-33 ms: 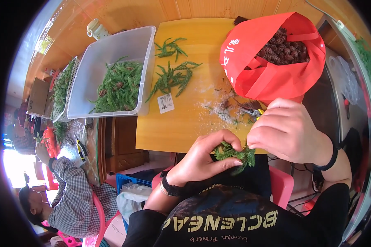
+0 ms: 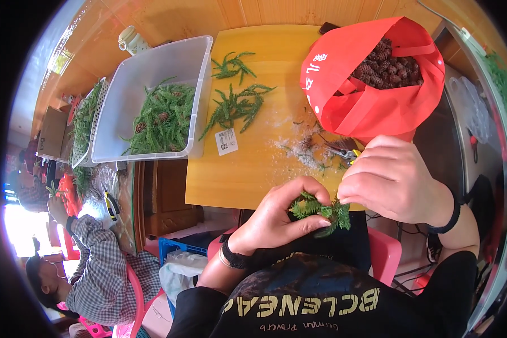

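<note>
My left hand (image 2: 276, 213) is closed around a green artificial pine sprig (image 2: 338, 215), held just off the table's near edge, thumb and forefinger curled about it. At the top of the sprig, my right hand (image 2: 391, 183) pinches with its fingertips; what lies between them is hidden. Just beyond my right hand, pliers with yellow-and-black handles (image 2: 350, 154) lie on the yellow tabletop (image 2: 236, 183). White flakes and brown scraps (image 2: 305, 155) are scattered around their jaws.
A red bag (image 2: 327, 73) of pine cones (image 2: 388, 67) stands far right. Two loose green sprigs (image 2: 236, 107) lie beside a clear plastic bin (image 2: 115, 112) holding more greenery. A white label (image 2: 226, 141) lies near them. Another person in a checked shirt (image 2: 104, 270) sits at left.
</note>
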`<act>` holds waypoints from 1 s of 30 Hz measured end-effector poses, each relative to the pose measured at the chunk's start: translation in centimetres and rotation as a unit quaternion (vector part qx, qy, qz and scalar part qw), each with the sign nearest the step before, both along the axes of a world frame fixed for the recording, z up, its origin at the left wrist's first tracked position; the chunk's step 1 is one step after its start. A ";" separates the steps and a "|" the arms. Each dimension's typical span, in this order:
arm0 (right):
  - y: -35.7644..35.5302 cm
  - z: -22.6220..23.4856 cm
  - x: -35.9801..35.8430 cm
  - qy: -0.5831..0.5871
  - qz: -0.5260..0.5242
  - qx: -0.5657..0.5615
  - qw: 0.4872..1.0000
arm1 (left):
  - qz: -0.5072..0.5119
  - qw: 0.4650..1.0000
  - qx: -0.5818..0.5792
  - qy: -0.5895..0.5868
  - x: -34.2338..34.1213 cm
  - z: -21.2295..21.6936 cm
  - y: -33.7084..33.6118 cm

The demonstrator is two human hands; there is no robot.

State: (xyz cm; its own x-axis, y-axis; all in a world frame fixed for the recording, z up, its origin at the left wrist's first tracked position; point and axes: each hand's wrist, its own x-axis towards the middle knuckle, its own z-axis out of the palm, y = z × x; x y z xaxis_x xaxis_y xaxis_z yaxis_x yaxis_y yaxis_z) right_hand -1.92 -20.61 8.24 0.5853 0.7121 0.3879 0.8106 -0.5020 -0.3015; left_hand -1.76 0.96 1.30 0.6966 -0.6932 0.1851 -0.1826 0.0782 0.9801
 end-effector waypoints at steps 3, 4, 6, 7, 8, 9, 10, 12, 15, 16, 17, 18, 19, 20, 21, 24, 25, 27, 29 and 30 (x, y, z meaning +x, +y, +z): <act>0.2 0.1 -0.1 0.031 -0.031 0.072 0.996 | 0.018 0.998 -0.025 0.052 0.0 -0.6 0.2; -0.1 -0.3 -0.2 0.069 -0.081 0.102 0.989 | 0.017 0.998 -0.023 0.064 0.0 -0.9 0.4; -1.6 -1.9 -0.6 0.170 -0.205 0.147 0.953 | 0.012 0.998 -0.051 0.032 0.1 -1.7 0.7; -2.4 -3.4 -0.6 0.149 -0.240 0.090 0.955 | 0.030 0.995 -0.070 0.058 0.0 -1.7 0.6; -3.4 -5.0 -0.8 0.127 -0.276 0.032 0.952 | 0.046 0.991 -0.089 0.083 -0.2 -1.7 0.5; -4.8 -7.1 -1.5 0.136 -0.305 -0.041 0.942 | 0.040 0.992 -0.092 0.082 0.0 -1.6 0.2; -5.4 -8.8 -1.9 0.135 -0.307 -0.040 0.941 | 0.030 0.988 -0.092 0.118 0.0 -1.5 0.2; -5.8 -11.7 -2.4 0.127 -0.340 -0.091 0.927 | 0.026 0.983 -0.090 0.155 -0.2 -1.5 0.2; -6.3 -14.0 -2.5 0.124 -0.337 -0.033 0.933 | 0.057 0.971 -0.110 0.205 -0.3 -1.1 0.1; -6.3 -14.1 -2.3 0.124 -0.335 -0.032 0.933 | 0.058 0.967 -0.108 0.222 -0.3 -1.1 0.1; -6.2 -14.0 -2.3 0.135 -0.329 -0.036 0.934 | 0.055 0.964 -0.107 0.239 -0.4 -1.1 0.1; -6.2 -14.0 -2.2 0.146 -0.324 -0.040 0.934 | 0.055 0.964 -0.107 0.239 -0.4 -1.1 0.1; -6.3 -13.9 -2.2 0.146 -0.324 -0.040 0.934 | 0.053 0.958 -0.119 0.254 -0.4 -1.2 0.2; -6.4 -14.0 -2.1 0.191 -0.322 -0.020 0.927 | 0.052 0.953 -0.131 0.269 -0.4 -1.3 0.3; -6.5 -14.1 -2.0 0.235 -0.320 -0.001 0.918 | 0.053 0.953 -0.131 0.267 -0.4 -1.4 0.2; -6.4 -14.3 -2.3 0.210 -0.329 0.024 0.920 | 0.069 0.950 -0.148 0.268 -0.4 -1.8 0.1; -6.3 -14.2 -2.5 0.210 -0.328 0.023 0.921 | 0.070 0.945 -0.158 0.279 -0.4 -2.0 0.1; -6.2 -13.6 -2.9 0.144 -0.338 0.048 0.929 | 0.073 0.939 -0.169 0.291 -0.4 -2.3 0.3; -6.2 -12.2 -3.4 0.153 -0.326 0.097 0.928 | 0.052 0.928 -0.206 0.306 -0.2 -2.4 0.5; -6.1 -11.4 -3.7 0.163 -0.312 0.146 0.925 | 0.053 0.928 -0.207 0.307 -0.1 -2.5 0.5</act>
State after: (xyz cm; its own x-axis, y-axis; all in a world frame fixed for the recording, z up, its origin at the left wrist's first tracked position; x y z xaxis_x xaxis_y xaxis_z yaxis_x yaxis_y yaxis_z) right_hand -5.62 -26.76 -3.19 0.9664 0.0897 0.2409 0.2333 -0.6994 -0.6756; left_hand -1.90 1.50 -1.16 0.8187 -0.5731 -0.0341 0.3718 0.4840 0.7922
